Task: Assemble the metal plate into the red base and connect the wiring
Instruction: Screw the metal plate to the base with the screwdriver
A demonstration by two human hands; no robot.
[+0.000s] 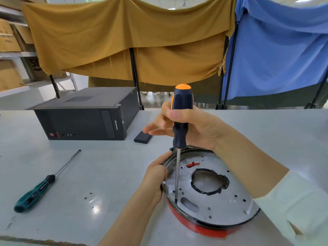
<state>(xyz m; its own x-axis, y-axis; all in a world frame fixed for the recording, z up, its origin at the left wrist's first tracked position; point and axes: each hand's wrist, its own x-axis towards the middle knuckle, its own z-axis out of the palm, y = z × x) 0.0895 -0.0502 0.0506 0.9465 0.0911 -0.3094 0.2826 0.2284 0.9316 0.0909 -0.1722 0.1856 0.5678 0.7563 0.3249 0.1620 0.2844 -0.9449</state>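
Nearest us, the red base [209, 231] sits on the white table [88, 174], with the round metal plate [213, 201] lying inside it. A ring of black wire [210, 181] runs round the plate's large central hole.

Our left hand [156, 176] rests at the plate's left rim, fingers curled against the edge and gripping it. Our right hand [186, 126] is above, wrapped round the black and orange handle of a screwdriver [181, 121]; the thumb presses the handle while a couple of fingers stick out loosely to the left. The screwdriver stands nearly upright, its shaft reaching down so the tip meets the plate near the left edge, just beside an oblong slot.

To the left, well apart from the base, a green screwdriver [35, 192] lies flat on the table. Farther back lies a small black box [142, 137], and beside it a black computer case [85, 118] on its side. Behind the table hang a mustard cloth [124, 41] and a blue cloth [276, 50], with cardboard boxes [8, 41] on shelves at far left.
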